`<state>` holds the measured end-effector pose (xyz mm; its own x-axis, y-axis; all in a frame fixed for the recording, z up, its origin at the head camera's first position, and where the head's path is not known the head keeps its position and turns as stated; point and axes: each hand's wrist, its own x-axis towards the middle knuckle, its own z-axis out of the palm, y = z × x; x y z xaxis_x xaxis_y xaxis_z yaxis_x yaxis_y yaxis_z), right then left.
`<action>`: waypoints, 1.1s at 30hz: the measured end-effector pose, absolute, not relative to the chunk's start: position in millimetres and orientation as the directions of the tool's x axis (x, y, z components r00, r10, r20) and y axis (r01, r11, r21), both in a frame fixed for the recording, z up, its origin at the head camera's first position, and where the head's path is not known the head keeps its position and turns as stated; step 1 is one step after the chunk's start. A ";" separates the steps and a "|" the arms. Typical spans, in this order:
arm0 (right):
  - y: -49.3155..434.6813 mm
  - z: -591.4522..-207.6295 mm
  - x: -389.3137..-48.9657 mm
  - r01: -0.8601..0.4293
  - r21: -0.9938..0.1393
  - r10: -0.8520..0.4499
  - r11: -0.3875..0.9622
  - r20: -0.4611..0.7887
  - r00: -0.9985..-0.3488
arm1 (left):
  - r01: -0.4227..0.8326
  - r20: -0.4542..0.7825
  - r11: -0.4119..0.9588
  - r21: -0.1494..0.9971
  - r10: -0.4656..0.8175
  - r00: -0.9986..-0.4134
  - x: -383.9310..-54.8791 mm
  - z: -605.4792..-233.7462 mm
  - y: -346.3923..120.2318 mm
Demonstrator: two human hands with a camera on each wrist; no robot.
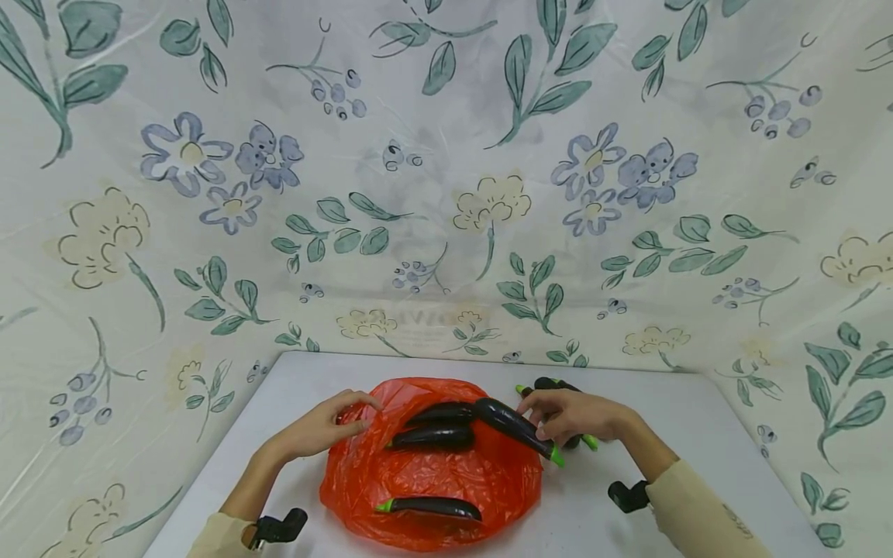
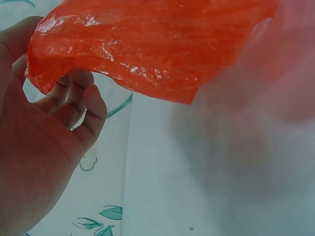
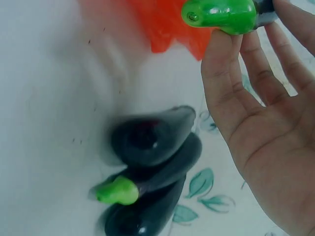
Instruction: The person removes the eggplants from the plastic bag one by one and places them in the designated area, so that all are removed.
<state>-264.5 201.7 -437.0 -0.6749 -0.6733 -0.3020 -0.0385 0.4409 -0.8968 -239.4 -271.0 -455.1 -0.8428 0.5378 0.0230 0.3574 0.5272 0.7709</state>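
A red plastic bag (image 1: 418, 473) lies spread open on the table. My left hand (image 1: 314, 428) pinches its rim at the left; the left wrist view shows the bag's edge (image 2: 123, 49) between thumb and fingers. Two eggplants (image 1: 436, 438) lie together in the bag, and another eggplant (image 1: 436, 507) lies near its front. With my right hand (image 1: 579, 415) I hold one more eggplant (image 1: 509, 422) over the bag's right side. Its green cap (image 3: 221, 14) shows beside the fingers in the right wrist view.
Several eggplants (image 3: 152, 137) lie grouped on the table, right of the bag and partly hidden by my right hand in the head view. The white table (image 1: 628, 496) meets a flower-patterned sheet (image 1: 446, 256) at its back and sides.
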 end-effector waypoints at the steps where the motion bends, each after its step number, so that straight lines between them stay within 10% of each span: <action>1: 204.4 -437.1 -264.5 -0.035 -0.900 -0.675 0.434 -0.299 -0.675 | 0.356 0.022 0.527 0.772 0.538 -0.843 -239.4 -455.0 -270.9; 33: 282.4 -454.1 -273.9 0.099 -0.899 -0.507 0.427 -0.329 -0.796 | 0.350 0.020 0.528 0.774 0.532 -0.846 -240.1 -455.6 -269.3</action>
